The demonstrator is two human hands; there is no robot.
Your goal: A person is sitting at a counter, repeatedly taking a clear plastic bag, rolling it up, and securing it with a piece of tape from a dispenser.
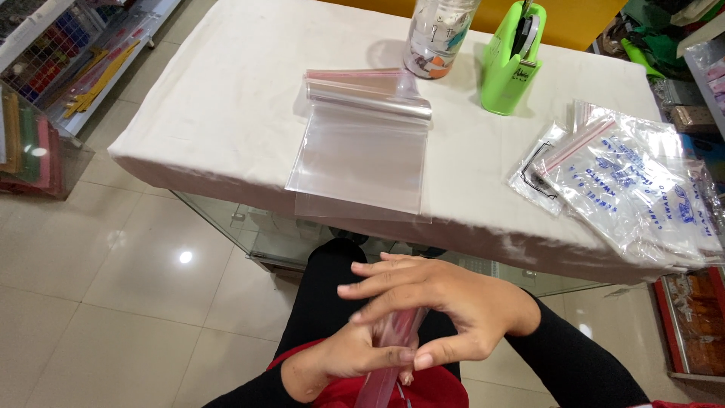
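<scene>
Both hands pinch a small clear plastic bag (389, 355) at six o'clock over my lap: left hand (347, 355) beneath, right hand (438, 306) across it, fingers closed on its crumpled, pink-tinted film. I see a stack of clear zip bags (362, 147) at twelve o'clock on the white table (226, 98).

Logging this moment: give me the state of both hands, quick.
Left hand: closed, pinching the small clear plastic bag.
Right hand: fingers on the same bag, partly open.

The small clear bag (389, 355) is mostly hidden between both hands' grip.
</scene>
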